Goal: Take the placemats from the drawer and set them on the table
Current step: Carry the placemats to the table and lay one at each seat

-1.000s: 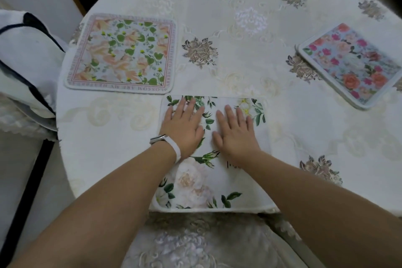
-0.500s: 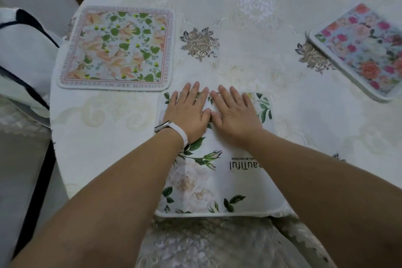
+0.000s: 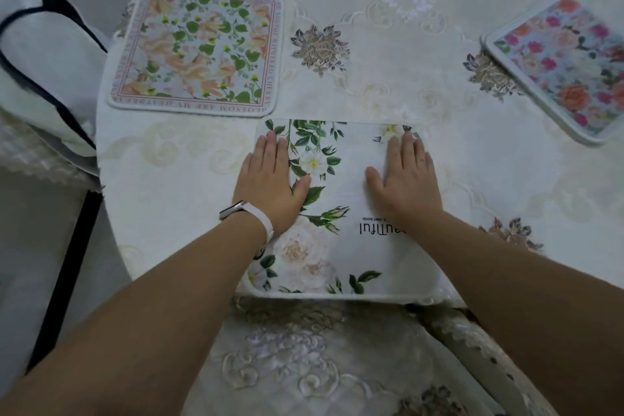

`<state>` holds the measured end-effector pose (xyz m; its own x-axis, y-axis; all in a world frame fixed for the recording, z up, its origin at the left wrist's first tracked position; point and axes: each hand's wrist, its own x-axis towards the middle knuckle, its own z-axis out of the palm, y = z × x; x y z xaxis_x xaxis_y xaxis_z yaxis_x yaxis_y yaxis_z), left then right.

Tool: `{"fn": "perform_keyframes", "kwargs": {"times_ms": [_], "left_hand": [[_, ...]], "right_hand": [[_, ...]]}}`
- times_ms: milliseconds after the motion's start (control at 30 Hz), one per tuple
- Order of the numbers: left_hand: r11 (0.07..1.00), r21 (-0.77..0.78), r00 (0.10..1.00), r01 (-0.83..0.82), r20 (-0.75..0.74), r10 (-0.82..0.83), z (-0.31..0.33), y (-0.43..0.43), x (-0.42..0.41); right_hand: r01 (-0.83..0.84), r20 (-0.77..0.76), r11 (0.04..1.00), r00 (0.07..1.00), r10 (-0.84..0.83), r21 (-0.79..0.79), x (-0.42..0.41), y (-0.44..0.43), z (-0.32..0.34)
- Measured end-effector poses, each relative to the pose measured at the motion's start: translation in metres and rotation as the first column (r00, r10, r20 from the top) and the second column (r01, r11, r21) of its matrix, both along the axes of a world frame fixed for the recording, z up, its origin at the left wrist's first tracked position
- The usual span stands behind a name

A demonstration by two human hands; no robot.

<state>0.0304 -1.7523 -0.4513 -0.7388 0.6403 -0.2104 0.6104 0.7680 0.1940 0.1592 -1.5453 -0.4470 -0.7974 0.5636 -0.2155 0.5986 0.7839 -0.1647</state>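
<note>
Flat-fingered, left hand [image 3: 266, 179] and right hand [image 3: 407, 179] press the white placemat [image 3: 344, 176], one of three; the pink placemat [image 3: 567, 67] right of the fingers is cut off.

The middle of the table [image 3: 388, 78] is free. A peach placemat [image 3: 196, 51] fills the left edge, a pink placemat [image 3: 567, 67] the right, a white placemat [image 3: 341, 186] the near edge, perhaps overhanging it.

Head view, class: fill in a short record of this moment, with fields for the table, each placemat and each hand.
table: round, covered by a pale embroidered cloth
white rose placemat: flat at the near edge, under both hands
peach-flower placemat: flat, far left
pink-rose placemat: flat, far right, partly out of frame
left hand: palm down, fingers straight, on the white rose placemat's left side; white wristband
right hand: palm down, fingers straight, on its right side
</note>
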Motion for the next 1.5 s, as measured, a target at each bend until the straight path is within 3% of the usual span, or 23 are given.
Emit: {"fn": "perform_keyframes", "kwargs": {"times_ms": [200, 367, 467, 833, 967, 1167, 1500], "left_hand": [[1.0, -0.026, 1.0, -0.015, 0.003, 0.015, 0.005, -0.01, 0.035], [0.945, -0.045, 0.946, 0.324, 0.002, -0.324, 0.005, -0.013, 0.066], [0.9, -0.067, 0.902, 0.432, 0.0, -0.433, 0.006, -0.012, 0.079], [0.898, -0.058, 0.9, 0.435, -0.006, -0.436, 0.003, -0.031, 0.116], [0.892, -0.07, 0.893, 0.447, -0.013, -0.449, 0.004, -0.036, 0.116], [0.886, -0.1, 0.889, 0.452, -0.03, -0.457, 0.003, -0.057, 0.104], [0.967, -0.117, 0.974, 0.225, 0.0, -0.227, 0.011, -0.096, 0.067]], "right_hand": [[-0.059, 0.054, 0.998, 0.997, 0.059, -0.008, 0.031, -0.022, 0.002], [-0.274, 0.107, 0.961, 0.955, 0.276, -0.038, 0.048, -0.044, 0.002], [-0.342, 0.108, 0.939, 0.933, 0.344, -0.035, 0.058, -0.055, 0.004], [-0.572, 0.113, 0.82, 0.813, 0.57, -0.024, 0.109, -0.058, 0.006], [-0.549, 0.177, 0.836, 0.821, 0.542, -0.01, 0.119, -0.047, 0.007], [-0.388, 0.221, 0.922, 0.897, 0.383, -0.024, 0.138, -0.026, 0.008], [-0.146, 0.287, 0.986, 0.944, 0.162, -0.077, 0.161, 0.008, 0.02]]}}
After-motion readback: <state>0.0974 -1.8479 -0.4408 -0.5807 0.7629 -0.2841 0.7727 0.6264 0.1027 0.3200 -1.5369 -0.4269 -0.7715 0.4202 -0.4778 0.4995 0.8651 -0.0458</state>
